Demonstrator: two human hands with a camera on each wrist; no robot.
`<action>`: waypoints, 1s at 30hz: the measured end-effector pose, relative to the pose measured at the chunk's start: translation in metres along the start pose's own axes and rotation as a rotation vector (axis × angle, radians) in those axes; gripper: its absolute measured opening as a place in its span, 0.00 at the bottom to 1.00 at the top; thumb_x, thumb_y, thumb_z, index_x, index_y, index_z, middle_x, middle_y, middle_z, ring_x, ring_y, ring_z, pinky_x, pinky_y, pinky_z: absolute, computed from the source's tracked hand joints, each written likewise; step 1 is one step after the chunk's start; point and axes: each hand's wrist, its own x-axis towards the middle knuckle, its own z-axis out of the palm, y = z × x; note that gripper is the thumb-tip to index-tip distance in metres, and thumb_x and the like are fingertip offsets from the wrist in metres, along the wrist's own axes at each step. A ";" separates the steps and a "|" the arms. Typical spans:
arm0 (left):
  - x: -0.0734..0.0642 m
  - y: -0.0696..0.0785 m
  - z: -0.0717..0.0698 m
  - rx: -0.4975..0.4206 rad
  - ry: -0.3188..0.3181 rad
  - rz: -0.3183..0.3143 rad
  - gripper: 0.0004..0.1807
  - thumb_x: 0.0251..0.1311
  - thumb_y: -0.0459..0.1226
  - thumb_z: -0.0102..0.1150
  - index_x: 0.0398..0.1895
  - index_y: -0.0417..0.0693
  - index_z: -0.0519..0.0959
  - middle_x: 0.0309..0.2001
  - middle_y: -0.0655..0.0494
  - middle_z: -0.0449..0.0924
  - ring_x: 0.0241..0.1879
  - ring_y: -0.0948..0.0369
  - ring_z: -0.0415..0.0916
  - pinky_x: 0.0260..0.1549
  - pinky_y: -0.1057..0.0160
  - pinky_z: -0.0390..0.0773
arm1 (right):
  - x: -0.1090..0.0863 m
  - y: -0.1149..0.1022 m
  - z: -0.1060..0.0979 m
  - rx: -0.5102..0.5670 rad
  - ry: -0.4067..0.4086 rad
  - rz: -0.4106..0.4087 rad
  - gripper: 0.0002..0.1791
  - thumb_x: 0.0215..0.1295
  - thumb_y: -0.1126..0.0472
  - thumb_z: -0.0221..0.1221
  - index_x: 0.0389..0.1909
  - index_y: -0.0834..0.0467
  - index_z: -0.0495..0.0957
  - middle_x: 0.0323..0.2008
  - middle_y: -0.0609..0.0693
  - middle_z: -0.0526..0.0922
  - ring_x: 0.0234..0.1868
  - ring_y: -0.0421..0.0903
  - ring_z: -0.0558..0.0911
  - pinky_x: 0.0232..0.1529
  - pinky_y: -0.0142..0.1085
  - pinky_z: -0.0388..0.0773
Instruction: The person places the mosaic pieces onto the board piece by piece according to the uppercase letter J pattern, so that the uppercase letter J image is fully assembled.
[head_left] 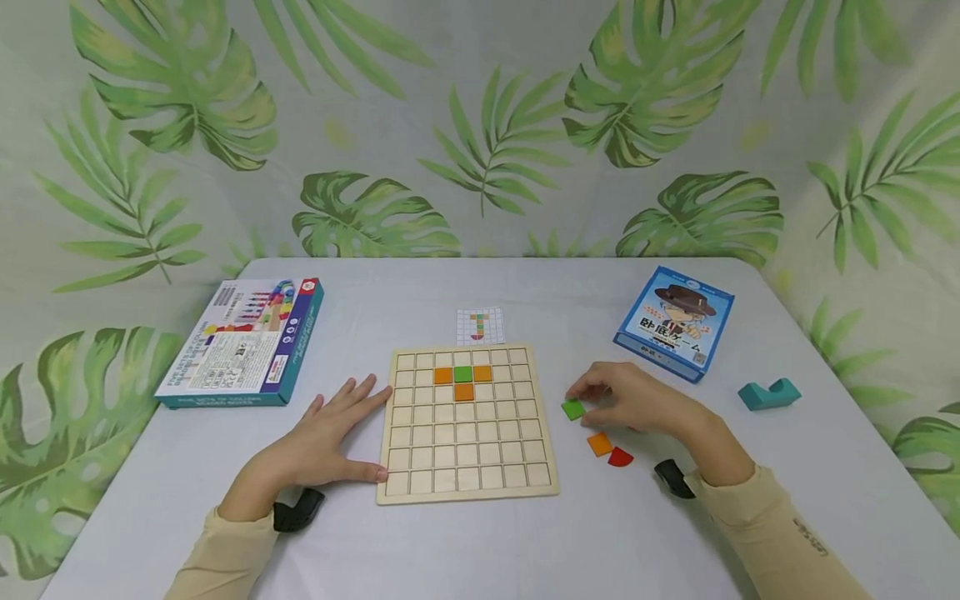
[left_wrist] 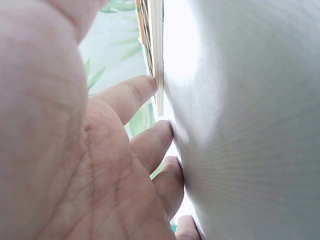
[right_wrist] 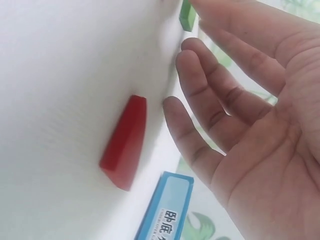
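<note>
A wooden grid board lies flat in the middle of the table. On it, orange square tiles flank a green tile, and another orange tile sits below the green one. My left hand is spread, with index fingertip and thumb against the board's left edge. To the right of the board, my right hand pinches a loose green square tile at the table surface between thumb and index finger. Nearby lie an orange tile and a red quarter-round tile.
A small pattern card lies just behind the board. At the back left is a flat teal-edged box; a blue game box stands at the back right. Beside it is a teal notched block.
</note>
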 end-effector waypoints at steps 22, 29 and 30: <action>0.000 -0.003 0.001 0.008 -0.001 0.002 0.64 0.49 0.67 0.78 0.87 0.60 0.58 0.89 0.44 0.46 0.87 0.35 0.39 0.78 0.21 0.36 | 0.004 0.002 0.005 0.014 0.011 0.019 0.11 0.64 0.65 0.75 0.48 0.55 0.91 0.44 0.45 0.88 0.45 0.42 0.84 0.50 0.34 0.87; -0.001 -0.002 0.000 0.008 0.000 0.002 0.64 0.49 0.67 0.78 0.87 0.60 0.58 0.88 0.44 0.47 0.87 0.34 0.39 0.78 0.21 0.36 | 0.005 0.000 0.004 -0.024 0.013 0.024 0.11 0.64 0.64 0.75 0.46 0.54 0.91 0.43 0.43 0.88 0.44 0.42 0.83 0.50 0.35 0.87; -0.001 -0.002 0.000 0.008 0.000 0.002 0.64 0.49 0.67 0.78 0.87 0.60 0.58 0.88 0.44 0.47 0.87 0.34 0.39 0.78 0.21 0.36 | 0.005 0.000 0.004 -0.031 0.014 0.023 0.11 0.63 0.64 0.75 0.46 0.54 0.91 0.43 0.43 0.88 0.44 0.42 0.83 0.50 0.35 0.87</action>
